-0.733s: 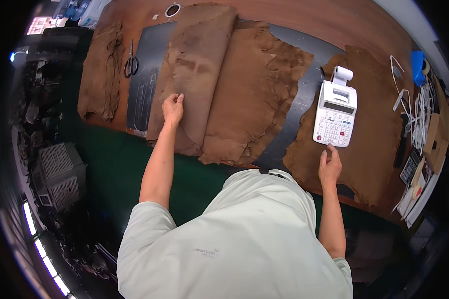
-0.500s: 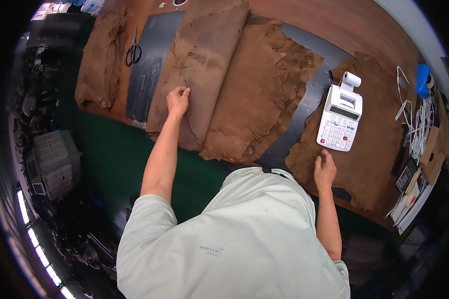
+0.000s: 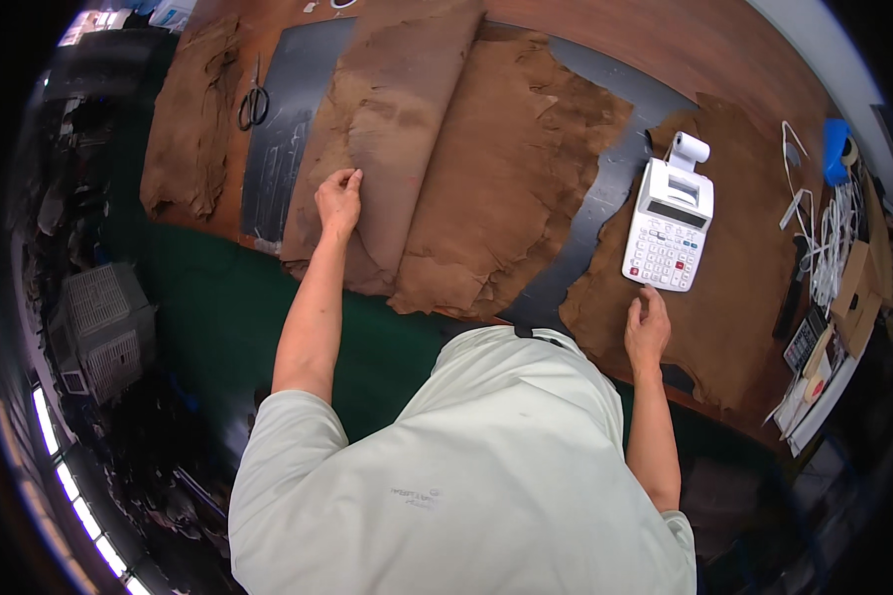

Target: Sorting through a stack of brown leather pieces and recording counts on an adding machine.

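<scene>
My left hand [image 3: 338,202] rests over a folded brown leather hide [image 3: 387,119], its thumb and fingers pressed together. Whether a bit of the leather is pinched between them cannot be seen. Beside that fold, to the right, a ragged-edged brown hide [image 3: 511,178] lies spread out. My right hand [image 3: 647,329] is open, fingers slightly curled and apart, just below the near edge of a white printing calculator [image 3: 671,220]. A paper roll [image 3: 690,149] sits at the calculator's far end. Under the calculator lies another brown hide [image 3: 739,297].
Black scissors [image 3: 254,105] lie at the left near a crumpled hide [image 3: 191,129]. Dark grey boards [image 3: 605,183] show between the hides on the wooden table [image 3: 665,50]. White cords [image 3: 833,248], a blue tape dispenser [image 3: 836,149], a small calculator [image 3: 805,339] and cardboard [image 3: 853,288] crowd the right edge.
The whole view has shifted slightly, so the table things sit a little further left and up. My right hand has come marginally closer to the calculator. My left hand keeps its pinched shape.
</scene>
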The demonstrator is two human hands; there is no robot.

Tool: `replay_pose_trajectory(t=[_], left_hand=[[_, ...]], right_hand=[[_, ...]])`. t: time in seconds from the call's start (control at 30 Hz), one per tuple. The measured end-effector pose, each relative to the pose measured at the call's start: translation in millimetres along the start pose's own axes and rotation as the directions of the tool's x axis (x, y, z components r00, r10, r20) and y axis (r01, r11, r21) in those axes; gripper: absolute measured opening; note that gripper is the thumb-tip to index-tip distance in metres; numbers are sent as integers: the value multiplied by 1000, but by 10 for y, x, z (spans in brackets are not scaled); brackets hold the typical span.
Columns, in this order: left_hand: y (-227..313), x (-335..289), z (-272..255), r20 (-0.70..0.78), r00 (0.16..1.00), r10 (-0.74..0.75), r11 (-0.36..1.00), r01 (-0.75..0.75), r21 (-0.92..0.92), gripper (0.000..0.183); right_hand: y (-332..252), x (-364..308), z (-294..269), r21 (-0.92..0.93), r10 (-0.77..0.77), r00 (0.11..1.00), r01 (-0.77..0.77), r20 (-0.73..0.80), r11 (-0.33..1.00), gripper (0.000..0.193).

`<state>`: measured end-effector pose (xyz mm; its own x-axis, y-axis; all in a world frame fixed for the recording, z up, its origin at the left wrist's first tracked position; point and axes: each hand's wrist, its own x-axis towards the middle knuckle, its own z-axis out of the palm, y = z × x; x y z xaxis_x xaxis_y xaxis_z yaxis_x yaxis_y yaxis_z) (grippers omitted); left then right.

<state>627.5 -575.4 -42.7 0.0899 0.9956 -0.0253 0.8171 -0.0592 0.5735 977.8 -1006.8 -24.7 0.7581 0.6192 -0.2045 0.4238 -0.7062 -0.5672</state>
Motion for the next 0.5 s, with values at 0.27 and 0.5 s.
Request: replay_pose_trajectory(t=[0.27,0.5], left_hand=[[-104,88,-152,-26,1000,2,989,2,148,29],[390,-348,214,-54,908,415,891,-394,225,36]], right_hand=[[61,150,33,-152,-87,996,84,-14,985,36],[71,253,-88,-197,-53,998,57,27,979,38]])
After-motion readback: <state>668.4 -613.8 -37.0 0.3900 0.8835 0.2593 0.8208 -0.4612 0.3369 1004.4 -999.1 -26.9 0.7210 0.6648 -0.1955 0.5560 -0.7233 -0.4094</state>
